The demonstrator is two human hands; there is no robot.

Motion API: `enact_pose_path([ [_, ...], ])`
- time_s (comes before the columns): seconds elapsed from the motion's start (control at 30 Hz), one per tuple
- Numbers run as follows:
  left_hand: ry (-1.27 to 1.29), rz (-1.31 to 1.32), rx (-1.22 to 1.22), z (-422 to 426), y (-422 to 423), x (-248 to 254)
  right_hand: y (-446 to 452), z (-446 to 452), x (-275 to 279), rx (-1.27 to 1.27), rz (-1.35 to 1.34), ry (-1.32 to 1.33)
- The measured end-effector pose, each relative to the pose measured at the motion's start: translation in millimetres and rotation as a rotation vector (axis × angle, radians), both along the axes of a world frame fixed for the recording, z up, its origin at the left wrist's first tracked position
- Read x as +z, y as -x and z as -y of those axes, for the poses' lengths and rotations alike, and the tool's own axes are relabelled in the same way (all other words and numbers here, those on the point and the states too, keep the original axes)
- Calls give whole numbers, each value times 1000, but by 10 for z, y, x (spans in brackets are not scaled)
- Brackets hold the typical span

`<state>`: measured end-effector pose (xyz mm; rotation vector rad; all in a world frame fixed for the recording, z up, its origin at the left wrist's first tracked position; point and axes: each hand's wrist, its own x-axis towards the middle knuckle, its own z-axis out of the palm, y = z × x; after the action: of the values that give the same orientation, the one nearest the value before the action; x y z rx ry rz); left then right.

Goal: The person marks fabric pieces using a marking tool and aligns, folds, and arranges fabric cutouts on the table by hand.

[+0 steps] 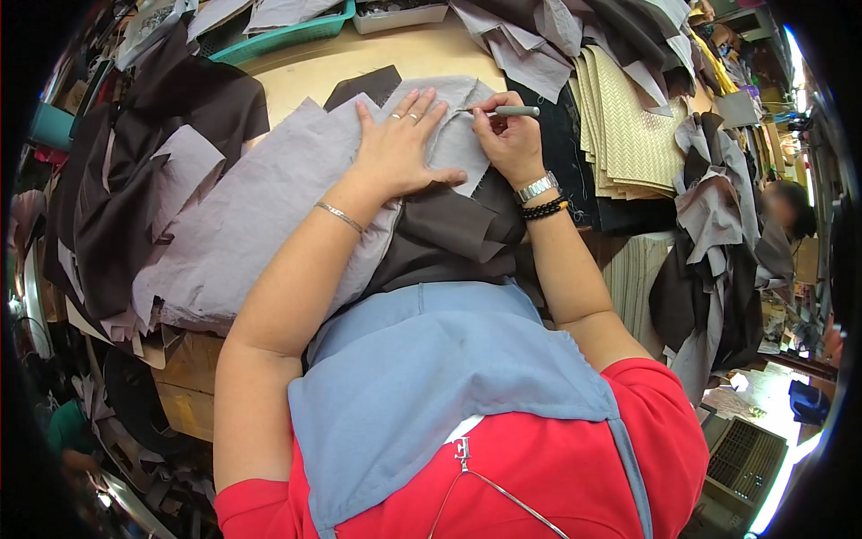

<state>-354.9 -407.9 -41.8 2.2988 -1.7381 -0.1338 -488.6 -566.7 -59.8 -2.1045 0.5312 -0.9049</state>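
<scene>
Light grey-lilac fabric (260,202) lies across the table in front of me, over dark brown material (449,229). My left hand (401,144) rests flat on the light fabric with its fingers spread, and nothing is held in it. Just right of it, my right hand (508,136) is closed around a grey pen (516,111), whose tip points left onto the fabric near its upper right part. A dark piece (364,87) sticks out beyond the fabric's far edge.
A teal basket (278,38) and a white tray (400,16) stand at the far edge. Woven cream sheets (624,126) lie at the right. Dark cloth heaps (135,180) are at the left. Another person (786,211) is at the far right, and one in green (70,427) at lower left.
</scene>
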Motion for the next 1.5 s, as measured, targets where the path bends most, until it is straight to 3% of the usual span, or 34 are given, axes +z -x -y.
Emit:
enact_pose_path([
  [0.5, 28, 53, -10, -9, 16, -36, -82, -49, 138, -30, -49, 284],
  [0.9, 30, 63, -17, -17, 26, -61, -190, 100, 134, -117, -103, 268],
  [1.0, 31, 62, -16, -21, 33, -57, -207, 87, 218, -149, -102, 44],
  [1.3, 1, 67, -11, -36, 32, -44, -243, 300, 100, -173, -65, 7],
  [1.4, 6, 53, -14, -29, 43, -37, -242, 297, 118, -185, -61, -116],
  [1.5, 14, 5, -21, -38, 30, -29, -241, 416, 84, -140, 278, -566],
])
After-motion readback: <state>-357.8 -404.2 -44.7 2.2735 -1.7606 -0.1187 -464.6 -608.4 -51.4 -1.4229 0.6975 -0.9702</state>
